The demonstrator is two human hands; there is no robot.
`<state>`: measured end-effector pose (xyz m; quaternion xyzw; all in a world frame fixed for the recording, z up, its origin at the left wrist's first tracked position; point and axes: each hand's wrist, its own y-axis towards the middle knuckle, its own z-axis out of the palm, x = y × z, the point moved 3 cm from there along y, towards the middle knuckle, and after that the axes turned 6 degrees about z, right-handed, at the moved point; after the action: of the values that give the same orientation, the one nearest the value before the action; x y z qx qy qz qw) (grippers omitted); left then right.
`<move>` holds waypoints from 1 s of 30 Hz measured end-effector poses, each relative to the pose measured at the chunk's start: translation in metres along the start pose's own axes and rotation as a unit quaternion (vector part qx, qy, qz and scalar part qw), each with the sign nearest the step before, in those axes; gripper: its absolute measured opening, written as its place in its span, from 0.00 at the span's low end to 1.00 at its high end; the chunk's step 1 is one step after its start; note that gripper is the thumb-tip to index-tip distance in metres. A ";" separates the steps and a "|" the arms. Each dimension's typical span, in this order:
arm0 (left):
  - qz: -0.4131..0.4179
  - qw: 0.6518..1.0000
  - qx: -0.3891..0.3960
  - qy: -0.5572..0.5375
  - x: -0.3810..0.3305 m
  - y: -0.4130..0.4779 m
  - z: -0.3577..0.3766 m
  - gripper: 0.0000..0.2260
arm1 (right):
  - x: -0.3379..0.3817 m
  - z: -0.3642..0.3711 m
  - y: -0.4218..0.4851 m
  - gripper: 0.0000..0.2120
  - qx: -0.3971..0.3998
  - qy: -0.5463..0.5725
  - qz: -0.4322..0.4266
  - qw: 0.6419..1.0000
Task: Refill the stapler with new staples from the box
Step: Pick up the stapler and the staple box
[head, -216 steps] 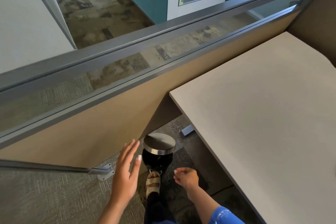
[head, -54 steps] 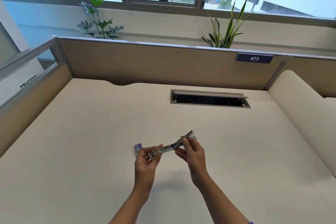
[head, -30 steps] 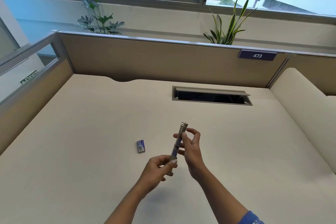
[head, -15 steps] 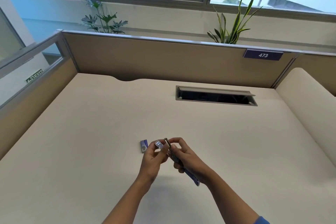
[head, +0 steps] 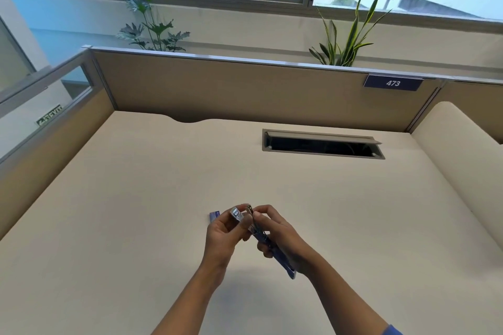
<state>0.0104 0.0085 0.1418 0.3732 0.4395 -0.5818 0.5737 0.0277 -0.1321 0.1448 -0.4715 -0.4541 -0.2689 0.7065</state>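
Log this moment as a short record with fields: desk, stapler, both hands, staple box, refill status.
desk: beige, with an open cable hatch near its far side
stapler: held above the desk, seemingly hinged open
left hand: pinches the stapler's silver front end
right hand: curled round the stapler's blue body
staple box: on the desk, partly hidden behind the left hand, untouched
refill status: no loose staples visible in either hand

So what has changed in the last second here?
The stapler swung from pointing away to slanting back under the right hand; the left hand moved up to pinch its silver front end. The staple box stayed on the desk.
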 end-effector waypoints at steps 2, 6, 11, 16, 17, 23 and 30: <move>-0.005 1.000 -0.005 -0.004 0.002 -0.001 0.000 0.18 | 0.000 0.000 0.000 0.16 -0.003 0.009 0.011 1.000; 0.004 1.000 -0.025 -0.013 0.002 -0.002 -0.001 0.14 | 0.000 0.003 0.001 0.15 0.007 0.033 0.024 0.999; 0.009 0.999 -0.026 -0.031 -0.001 -0.002 -0.001 0.17 | -0.003 0.007 0.000 0.14 0.025 0.071 0.038 0.996; 0.007 0.999 -0.036 -0.031 0.001 -0.001 -0.002 0.17 | 0.000 0.009 -0.003 0.11 0.051 0.071 0.048 0.995; 0.008 0.999 -0.035 -0.033 0.001 0.000 -0.002 0.16 | 0.000 0.010 -0.003 0.11 0.055 0.074 0.046 0.995; 0.009 0.998 -0.030 -0.046 -0.004 0.005 0.000 0.16 | 0.003 0.012 -0.003 0.12 0.057 0.094 0.038 0.993; 0.000 0.996 -0.039 -0.074 -0.002 0.006 0.001 0.21 | 0.006 0.011 -0.004 0.12 0.052 0.112 0.042 0.991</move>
<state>0.0167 0.0090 0.1437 0.3065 0.4176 -0.5902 0.6192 0.0232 -0.1234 0.1530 -0.4195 -0.3655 -0.2664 0.7871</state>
